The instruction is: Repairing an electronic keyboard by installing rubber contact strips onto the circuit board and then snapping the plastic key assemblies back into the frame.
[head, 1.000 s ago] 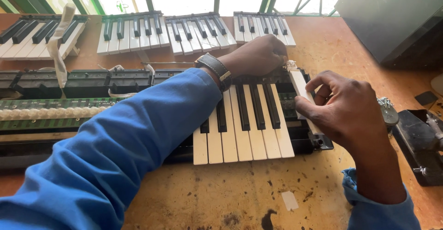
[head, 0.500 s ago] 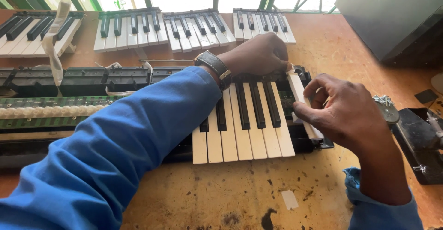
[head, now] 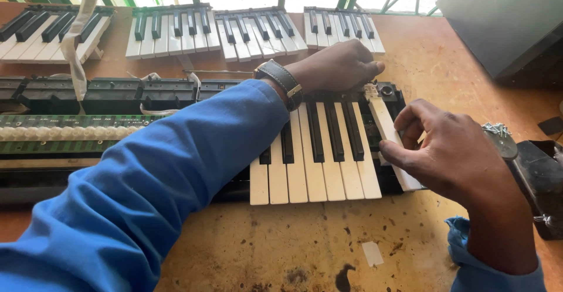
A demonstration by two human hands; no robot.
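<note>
The right hand [head: 454, 154] is pinching a loose white key [head: 388, 129] beside the key block [head: 316, 151], seating it, while the left hand [head: 337, 66] is pressing curled fingers on the block's rear; the key seems to need aligning.

Right hand [head: 454, 151] pinching loose white key [head: 388, 129], left hand [head: 337, 66] resting on keyboard section [head: 316, 157], wooden bench [head: 281, 245]

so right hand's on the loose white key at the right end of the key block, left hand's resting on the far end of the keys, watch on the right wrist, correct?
Not quite. The head view shows the watch on the left wrist, not the right. The rest stands: right hand on the loose white key, left hand on the far end of the keys.
</note>
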